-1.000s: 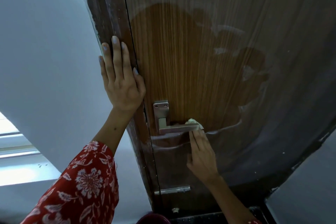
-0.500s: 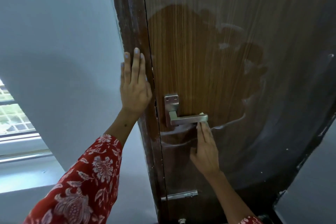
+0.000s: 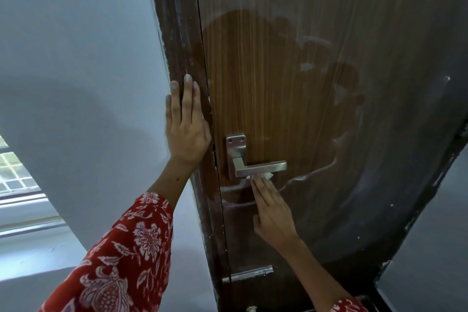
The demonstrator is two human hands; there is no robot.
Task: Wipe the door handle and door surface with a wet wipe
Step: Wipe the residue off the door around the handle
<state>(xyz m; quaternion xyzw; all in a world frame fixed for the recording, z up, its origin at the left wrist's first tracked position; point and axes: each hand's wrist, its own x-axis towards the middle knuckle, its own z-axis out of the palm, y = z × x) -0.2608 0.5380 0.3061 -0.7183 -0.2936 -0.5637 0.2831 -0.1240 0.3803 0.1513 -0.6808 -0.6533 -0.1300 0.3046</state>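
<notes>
**Now wiping under the handle**

I see my right hand point(image 3: 272, 206) just below the door handle point(image 3: 259, 169), its straight fingers pressing the wet wipe point(image 3: 266, 176) up against the bar's underside. Left of the handle, my left hand point(image 3: 186, 125) lies flat and open on the door frame point(image 3: 174, 33). Above the handle, the door point(image 3: 266, 71) looks darker and clean.

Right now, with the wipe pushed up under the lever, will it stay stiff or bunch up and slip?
The wet wipe looks limp: only a crumpled bit shows under the door handle, so it probably bunches. The right hand presses it with straight fingers rather than gripping it, so it may slide on the smooth metal. It is likely very light.
</notes>
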